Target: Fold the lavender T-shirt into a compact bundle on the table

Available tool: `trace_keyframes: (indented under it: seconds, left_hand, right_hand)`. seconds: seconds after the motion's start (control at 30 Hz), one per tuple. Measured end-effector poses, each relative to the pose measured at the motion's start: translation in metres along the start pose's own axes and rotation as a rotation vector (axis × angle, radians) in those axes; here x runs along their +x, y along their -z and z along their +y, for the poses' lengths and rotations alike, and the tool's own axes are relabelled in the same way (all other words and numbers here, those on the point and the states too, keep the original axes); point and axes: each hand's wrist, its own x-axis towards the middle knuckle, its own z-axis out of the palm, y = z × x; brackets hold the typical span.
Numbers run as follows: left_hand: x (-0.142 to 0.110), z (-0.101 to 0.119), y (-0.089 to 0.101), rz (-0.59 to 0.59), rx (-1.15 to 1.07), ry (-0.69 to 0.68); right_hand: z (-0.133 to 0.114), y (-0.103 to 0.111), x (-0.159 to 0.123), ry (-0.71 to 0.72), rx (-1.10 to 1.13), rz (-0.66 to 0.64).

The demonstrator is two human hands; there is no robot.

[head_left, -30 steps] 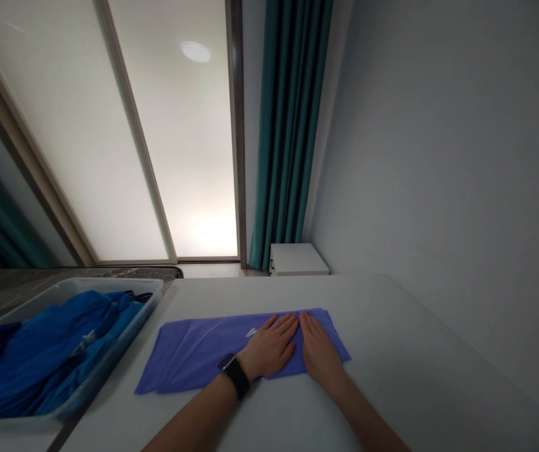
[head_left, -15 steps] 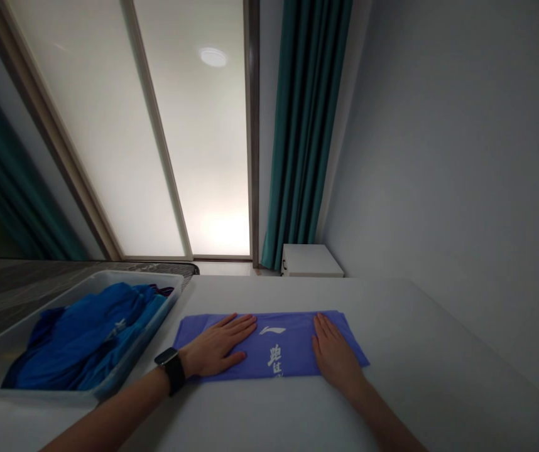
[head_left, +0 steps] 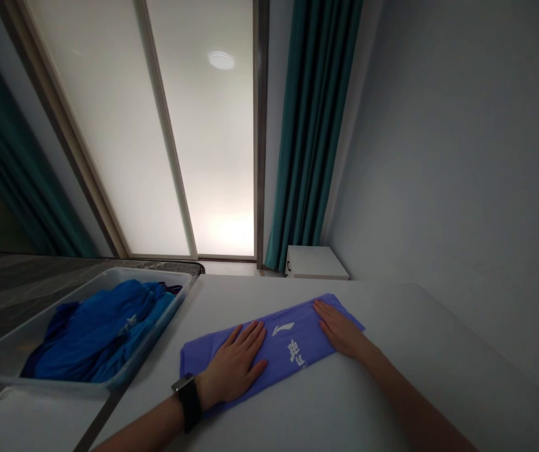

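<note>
A folded purple shirt [head_left: 279, 351] with white lettering and a white logo lies flat on the white table [head_left: 326, 408], turned at an angle with its right end farther from me. My left hand [head_left: 239, 364], a black watch on its wrist, rests palm down on the left part of the cloth with fingers stretched out. On the right end, my right hand [head_left: 340, 328] lies flat with its fingers extended. Neither hand grips the fabric.
At the left stands a clear plastic bin [head_left: 151, 342] holding blue clothes [head_left: 104, 329]. A small white cabinet [head_left: 316, 262] is beyond the table's far edge, below a teal curtain [head_left: 314, 138]. A grey wall [head_left: 462, 157] runs along the right.
The shirt has turned counterclockwise under my hands: its right end moved away from me, its left end closer. My right hand moved farther off, my left hand nearer and slightly right.
</note>
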Motion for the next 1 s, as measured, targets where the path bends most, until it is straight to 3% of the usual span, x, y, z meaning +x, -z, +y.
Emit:
trace_keyframes:
  seconds: [0.13,0.23,0.33,0.47,0.6,0.77,1.0]
  left_hand:
    - [0.000,0.005,0.000,-0.023,-0.014,0.024]
    - [0.002,0.004,0.012,-0.052,-0.025,-0.029]
    - [0.009,0.000,0.033,-0.066,-0.070,-0.210]
    - [0.027,-0.009,0.057,-0.141,-0.127,-0.528]
    - [0.037,-0.021,0.058,-0.240,-0.130,-0.678]
    - [0.029,-0.025,0.047,-0.284,-0.187,-0.630]
    - [0.010,0.002,0.042,-0.272,-0.205,-0.460]
  right_hand:
    - [-0.005,0.009,0.004,-0.020,-0.026,-0.045]
    - [-0.016,0.016,0.004,-0.070,-0.059,-0.057]
    - [-0.041,0.017,0.002,-0.172,-0.095,-0.030]
    - [-0.094,0.008,-0.003,-0.440,-0.177,0.017]
    - [-0.136,-0.002,-0.008,-0.520,-0.171,-0.016]
    - [-0.139,-0.009,-0.012,-0.485,-0.162,-0.041]
    - [-0.115,-0.001,-0.012,-0.299,-0.132,-0.095]
